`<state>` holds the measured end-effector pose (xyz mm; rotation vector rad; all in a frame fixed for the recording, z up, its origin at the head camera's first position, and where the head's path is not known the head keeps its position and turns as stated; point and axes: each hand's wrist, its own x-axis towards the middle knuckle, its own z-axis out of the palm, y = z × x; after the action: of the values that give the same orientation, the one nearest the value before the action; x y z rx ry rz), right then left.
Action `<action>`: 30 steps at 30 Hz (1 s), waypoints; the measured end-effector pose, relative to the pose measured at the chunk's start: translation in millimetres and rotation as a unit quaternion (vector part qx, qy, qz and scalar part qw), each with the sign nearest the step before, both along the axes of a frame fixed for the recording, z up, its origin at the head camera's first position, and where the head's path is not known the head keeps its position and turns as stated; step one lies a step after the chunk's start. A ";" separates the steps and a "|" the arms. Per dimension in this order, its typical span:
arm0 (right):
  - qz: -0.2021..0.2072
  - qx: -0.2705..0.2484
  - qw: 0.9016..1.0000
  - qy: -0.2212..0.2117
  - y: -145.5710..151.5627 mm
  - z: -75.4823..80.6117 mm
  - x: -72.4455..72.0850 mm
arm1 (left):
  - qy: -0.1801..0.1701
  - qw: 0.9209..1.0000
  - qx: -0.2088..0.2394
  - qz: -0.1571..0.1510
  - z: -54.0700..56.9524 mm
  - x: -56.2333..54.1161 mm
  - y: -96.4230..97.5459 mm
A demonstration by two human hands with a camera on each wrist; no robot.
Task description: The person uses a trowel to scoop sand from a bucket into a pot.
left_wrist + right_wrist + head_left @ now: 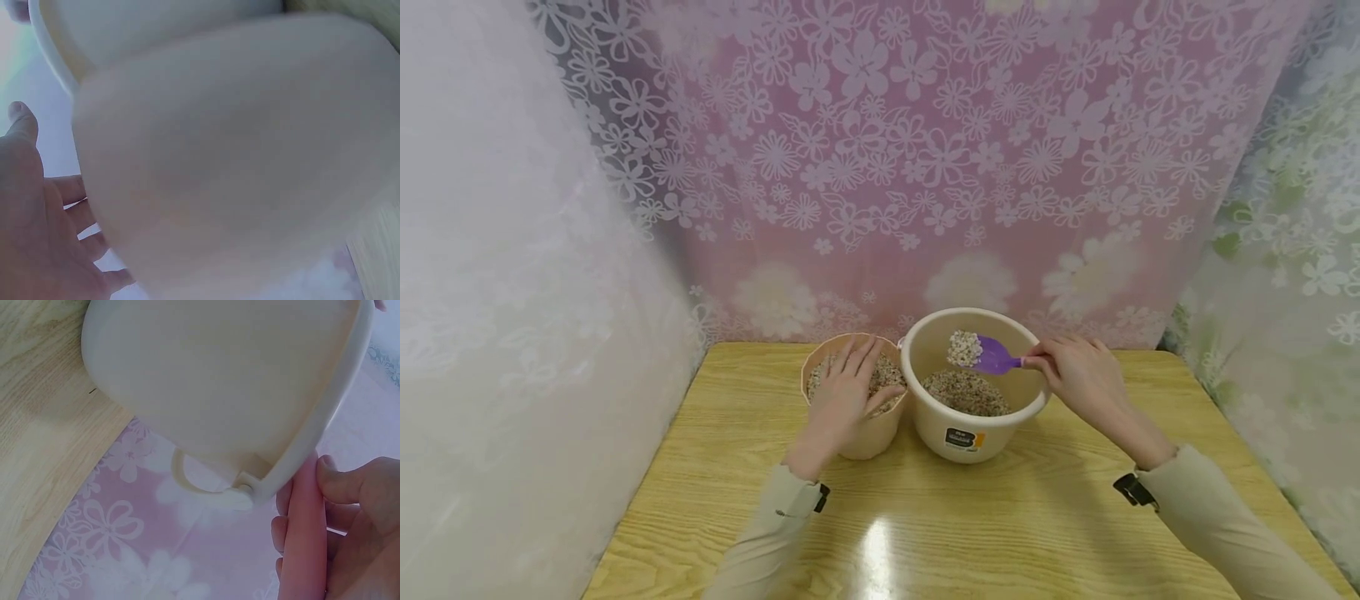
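My right hand (1082,375) grips the pink handle (305,537) of a small purple scoop (995,357). Pale pebbles (964,348) fill the scoop's blade, which is above the inside of a large cream bucket (925,421). Mixed brown gravel (966,393) covers the bucket's bottom. On the left, a smaller peach-coloured bin (872,437) holds similar gravel (886,375) close to its rim. Over that bin's mouth my left hand (846,387) spreads its fingers, palm down; whether they touch the gravel I cannot tell.
Both containers stand side by side on a wooden table (925,517) near its back edge. A curved handle (187,481) hangs from the bucket's rim. Floral curtains (880,167) enclose the back and sides.
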<state>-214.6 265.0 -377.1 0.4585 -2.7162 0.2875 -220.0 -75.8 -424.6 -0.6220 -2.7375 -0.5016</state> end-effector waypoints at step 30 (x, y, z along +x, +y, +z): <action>-0.004 0.016 1.000 0.018 -17.3 8.8 -4.5 | -0.065 0.996 0.046 0.051 -26.7 15.8 -92.2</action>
<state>-219.1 247.7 -368.3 0.4574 -2.6899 0.2322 -204.1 -167.9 -451.4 -0.4382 -2.8315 -0.6597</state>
